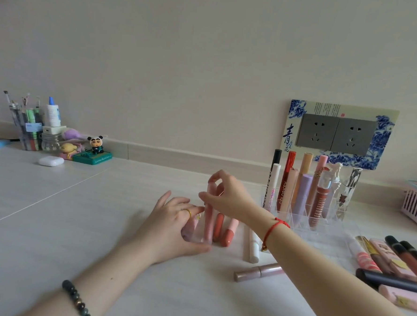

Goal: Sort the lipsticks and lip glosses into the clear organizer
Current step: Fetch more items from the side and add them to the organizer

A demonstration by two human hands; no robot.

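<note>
The right hand (227, 198) reaches in from the right and pinches the top of a tall pale pink lip gloss tube (208, 216) between thumb and fingertips, holding it upright. A red string bracelet (274, 229) circles that wrist. The left hand (174, 225), which wears a gold ring (188, 212), grips what looks like a small clear plastic holder (199, 233): its thumb lies along the near side and its fingers curl over the far side. The holder's edges are blurred. The pink tube's lower end stands in or right against this holder; which one cannot be told. Just to its right are a coral tube (219, 227) and a coral tube with a pink cap (228, 232).

The larger clear acrylic organizer (325, 228) stands farther right near the wall, with red, peach, lilac, pink and brown tubes upright in its compartments. A white slim tube (254, 248) and a mauve metallic tube (256, 273) lie on the white table (101, 224), between the hands and the organizer. A loose row of dark and pink lipsticks (391, 262) lies at the right.

A grey double wall socket (336, 134) in a blue-and-white frame sits behind the organizer. A pen cup (28, 132) and a white earbud case (51, 161) stand far left.
</note>
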